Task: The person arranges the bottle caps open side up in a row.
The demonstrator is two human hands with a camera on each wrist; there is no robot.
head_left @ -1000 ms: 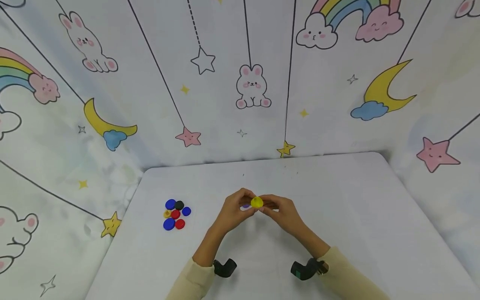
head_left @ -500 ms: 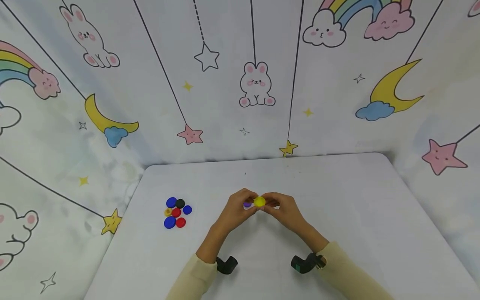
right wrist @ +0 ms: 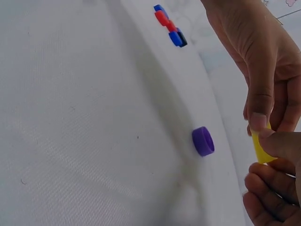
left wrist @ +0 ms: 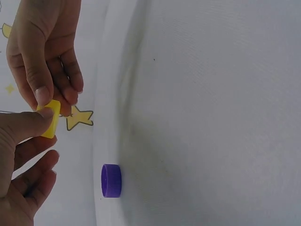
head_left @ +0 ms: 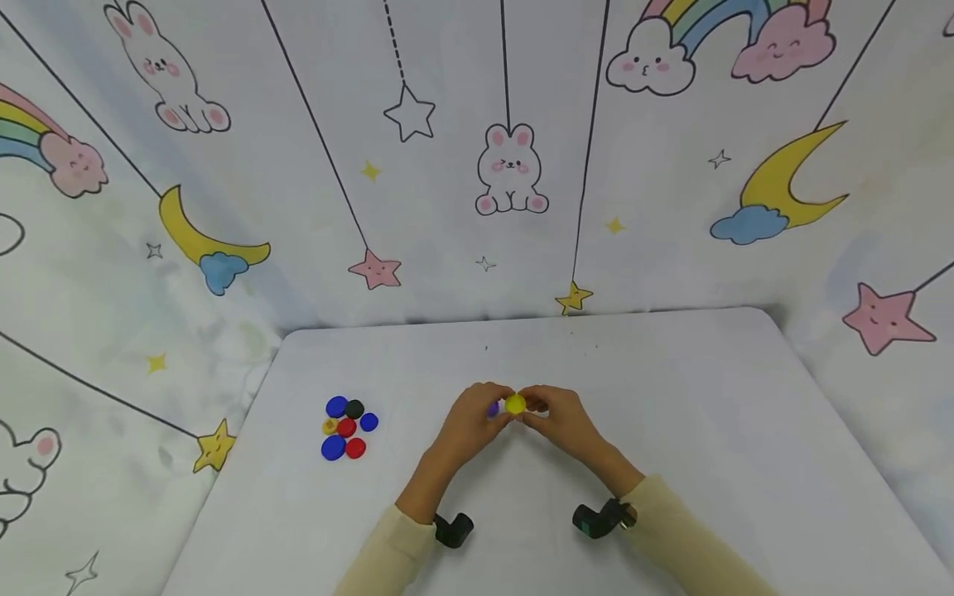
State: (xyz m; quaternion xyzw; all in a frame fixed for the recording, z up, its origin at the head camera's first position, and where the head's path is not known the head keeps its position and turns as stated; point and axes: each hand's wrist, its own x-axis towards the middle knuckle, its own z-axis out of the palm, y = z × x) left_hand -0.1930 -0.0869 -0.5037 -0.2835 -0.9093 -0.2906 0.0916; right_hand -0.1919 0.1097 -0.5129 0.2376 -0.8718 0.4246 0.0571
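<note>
Caps form one cluster on the table (head_left: pixel 671 463), at the person's left: three blue caps (head_left: pixel 334 448), two red caps (head_left: pixel 346 428), one black cap (head_left: pixel 354 409) and one small yellow cap (head_left: pixel 330 425). The purple cap (left wrist: pixel 111 181) sits apart from this cluster, open side up, near the hands. The held yellow cap (head_left: pixel 515 404) is raised off the table, between both hands. Left hand (head_left: pixel 469 424): thumb and fingertips pinch one side of it. Right hand (head_left: pixel 561 418): thumb and fingertips pinch the opposite side. Status, by judgement: seven caps appear set down together; the purple cap and held yellow cap are outside that group. Handling of the held cap appears incomplete, since neither hand has let go of it.
</note>
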